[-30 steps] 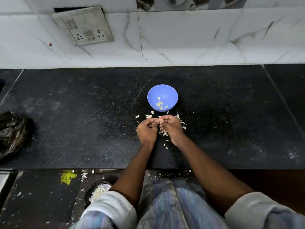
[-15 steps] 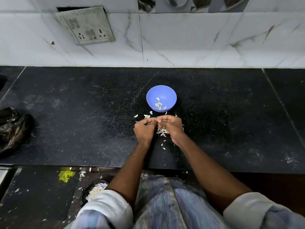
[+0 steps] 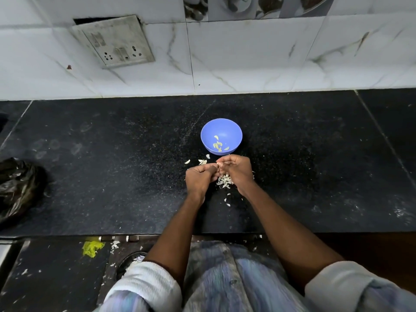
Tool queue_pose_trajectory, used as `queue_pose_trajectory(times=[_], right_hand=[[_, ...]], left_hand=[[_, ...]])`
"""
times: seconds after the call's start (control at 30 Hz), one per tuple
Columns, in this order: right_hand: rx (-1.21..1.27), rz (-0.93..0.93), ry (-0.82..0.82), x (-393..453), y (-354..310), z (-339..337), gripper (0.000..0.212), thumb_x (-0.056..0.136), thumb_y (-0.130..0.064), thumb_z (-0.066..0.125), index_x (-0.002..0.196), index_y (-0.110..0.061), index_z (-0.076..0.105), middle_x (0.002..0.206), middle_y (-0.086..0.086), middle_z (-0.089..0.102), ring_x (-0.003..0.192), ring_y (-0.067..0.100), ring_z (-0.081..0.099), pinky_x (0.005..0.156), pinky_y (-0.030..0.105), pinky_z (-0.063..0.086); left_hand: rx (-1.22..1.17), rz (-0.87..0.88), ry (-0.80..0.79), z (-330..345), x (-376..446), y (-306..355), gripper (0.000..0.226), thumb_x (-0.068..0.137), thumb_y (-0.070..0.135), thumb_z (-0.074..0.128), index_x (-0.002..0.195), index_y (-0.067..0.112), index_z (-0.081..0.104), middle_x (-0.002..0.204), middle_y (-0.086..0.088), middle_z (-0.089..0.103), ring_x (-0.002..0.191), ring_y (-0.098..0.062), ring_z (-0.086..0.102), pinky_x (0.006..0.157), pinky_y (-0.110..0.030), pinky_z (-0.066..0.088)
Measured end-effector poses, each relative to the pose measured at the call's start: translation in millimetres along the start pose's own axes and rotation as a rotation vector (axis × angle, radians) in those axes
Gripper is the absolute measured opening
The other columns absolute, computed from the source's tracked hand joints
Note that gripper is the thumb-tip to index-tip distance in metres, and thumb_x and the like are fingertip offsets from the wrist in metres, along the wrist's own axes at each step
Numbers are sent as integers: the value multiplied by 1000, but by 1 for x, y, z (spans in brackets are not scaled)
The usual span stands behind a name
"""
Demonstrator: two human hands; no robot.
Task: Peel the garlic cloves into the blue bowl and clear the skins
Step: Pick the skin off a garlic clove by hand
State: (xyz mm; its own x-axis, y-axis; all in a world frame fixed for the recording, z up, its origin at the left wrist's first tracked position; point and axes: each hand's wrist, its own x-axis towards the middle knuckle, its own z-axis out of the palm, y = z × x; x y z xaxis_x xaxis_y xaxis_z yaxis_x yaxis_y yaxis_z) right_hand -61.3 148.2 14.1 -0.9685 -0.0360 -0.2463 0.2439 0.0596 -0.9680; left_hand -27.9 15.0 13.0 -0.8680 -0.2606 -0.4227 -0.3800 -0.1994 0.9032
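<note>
A black speckled stone counter (image 3: 112, 176) runs along a white marble-look tiled wall (image 3: 247, 59) carrying a grubby switch plate (image 3: 113, 41), with a black plastic bag (image 3: 19, 188) cut off at the counter's left edge. Just short of the blue bowl (image 3: 234, 131), left hand (image 3: 199, 179) and right hand (image 3: 238, 170) meet, fingers curled, pinching something pale too small to name. A few peeled garlic cloves (image 3: 218, 144) lie in the bowl, and skins (image 3: 224, 182) pile on the counter under the hands.

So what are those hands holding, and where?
Both hands, left and right, pinch a small garlic clove between fingertips, near the bowl; which end cannot be told.
</note>
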Motion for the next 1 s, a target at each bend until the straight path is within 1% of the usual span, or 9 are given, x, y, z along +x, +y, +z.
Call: queue_pose_trajectory(times=[0.07, 0.2, 0.3, 0.4, 0.5, 0.67, 0.83, 0.93, 1.0], right_hand=[[-24, -11, -16, 5, -1, -5, 11, 89, 7, 71, 95, 0, 76, 80, 18, 75, 67, 20, 71, 67, 28, 60], [-44, -6, -49, 11, 0, -12, 10, 90, 7, 70, 95, 1, 76, 84, 18, 76, 68, 16, 70, 66, 25, 58], [-37, 5, -59, 15, 1, -17, 10, 91, 8, 68, 96, 4, 75, 80, 14, 75, 64, 12, 68, 66, 24, 58], [-51, 1, -78, 16, 2, -21, 10, 90, 7, 69, 95, 2, 75, 79, 13, 74, 64, 13, 68, 67, 25, 59], [-56, 3, -84, 17, 3, -22, 9, 90, 7, 70, 95, 2, 76, 81, 18, 75, 66, 16, 68, 69, 27, 60], [-54, 14, -61, 17, 7, -19, 10, 90, 9, 68, 95, 4, 76, 85, 25, 75, 67, 20, 69, 68, 26, 60], [-24, 37, -43, 16, 5, -16, 10, 88, 9, 69, 93, 4, 76, 80, 18, 76, 64, 14, 70, 64, 23, 57], [17, 46, -46, 17, 4, -16, 10, 90, 8, 70, 96, 3, 76, 77, 8, 76, 64, 12, 70, 66, 23, 58], [40, 56, -50, 18, 3, -17, 10, 90, 6, 71, 99, 3, 75, 79, 9, 76, 65, 12, 70, 67, 24, 59]], left_hand=[[11, 21, 12, 4, 1, 2, 10, 94, 1, 72, 93, -1, 81, 85, -18, 80, 70, -17, 71, 68, -22, 61], [100, 70, 49, 9, 7, 1, 10, 93, 6, 74, 90, 2, 83, 82, -16, 79, 73, -24, 71, 81, -44, 63], [170, 110, 38, 14, 10, 0, 12, 92, 8, 73, 88, 8, 84, 80, -13, 80, 72, -25, 73, 84, -52, 64], [201, 125, 54, 16, 7, 0, 13, 87, 12, 74, 81, 13, 85, 76, -11, 79, 70, -24, 72, 81, -53, 64], [217, 131, 65, 17, 6, -2, 12, 77, 24, 76, 74, 16, 84, 70, -12, 77, 64, -22, 67, 76, -53, 63], [248, 123, 83, 19, 7, 1, 7, 80, 13, 81, 73, 11, 83, 65, -11, 75, 58, -17, 65, 68, -43, 60], [341, 141, 142, 25, 9, 0, 11, 80, 25, 80, 73, 18, 84, 63, 1, 76, 66, -22, 77, 69, -44, 66], [279, 151, 88, 22, 12, -3, 13, 87, 19, 76, 77, 17, 85, 69, -4, 78, 68, -23, 76, 74, -48, 66], [201, 122, 50, 20, 13, -4, 17, 94, 12, 71, 84, 11, 85, 78, -9, 80, 78, -31, 79, 82, -52, 65]])
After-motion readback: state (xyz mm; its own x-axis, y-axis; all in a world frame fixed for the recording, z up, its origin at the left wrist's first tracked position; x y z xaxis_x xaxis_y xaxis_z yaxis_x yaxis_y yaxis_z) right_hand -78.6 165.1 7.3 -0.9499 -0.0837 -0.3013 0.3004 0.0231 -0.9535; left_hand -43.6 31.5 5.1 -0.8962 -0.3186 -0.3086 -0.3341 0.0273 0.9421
